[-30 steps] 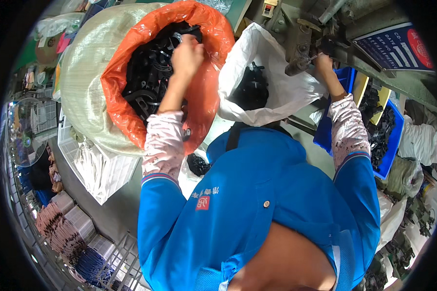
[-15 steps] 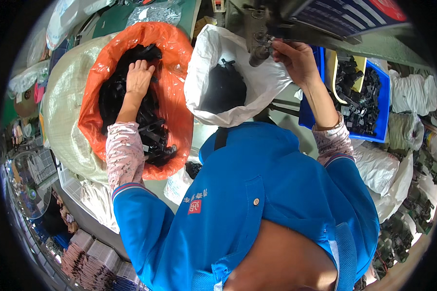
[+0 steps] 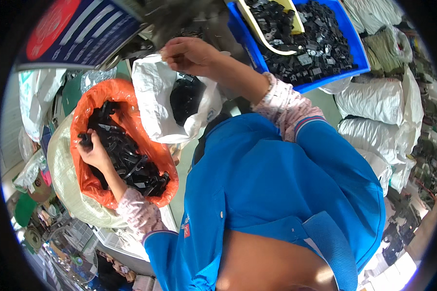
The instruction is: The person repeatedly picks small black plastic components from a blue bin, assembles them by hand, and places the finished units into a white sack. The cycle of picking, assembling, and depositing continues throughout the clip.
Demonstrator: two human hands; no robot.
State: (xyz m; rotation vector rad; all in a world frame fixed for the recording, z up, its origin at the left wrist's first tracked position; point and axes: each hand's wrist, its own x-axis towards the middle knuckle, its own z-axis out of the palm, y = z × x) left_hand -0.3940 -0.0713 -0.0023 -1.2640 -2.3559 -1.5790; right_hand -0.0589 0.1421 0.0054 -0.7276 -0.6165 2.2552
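My left hand (image 3: 95, 154) is in an orange plastic bag (image 3: 93, 92) at the left, which is full of black plastic parts (image 3: 126, 154). Its fingers are closed around a dark black plastic piece (image 3: 85, 139) near the bag's left wall. Above the far side of a white woven bag (image 3: 150, 104), my right hand (image 3: 192, 56) has its fingertips pinched together; whatever they hold is too small to make out. More black parts (image 3: 187, 99) lie inside the white bag.
A blue bin (image 3: 361, 60) of small black parts stands at the far right, with a yellow tray (image 3: 300, 22) in it. A dark blue and red printed panel (image 3: 82, 34) hangs at the far left. White sacks (image 3: 371, 102) are stacked on the right.
The view has swung round, shifting everything. My left hand now has a black plastic piece in its fingers. My right hand has come away from the metal machine part to above the white bag.
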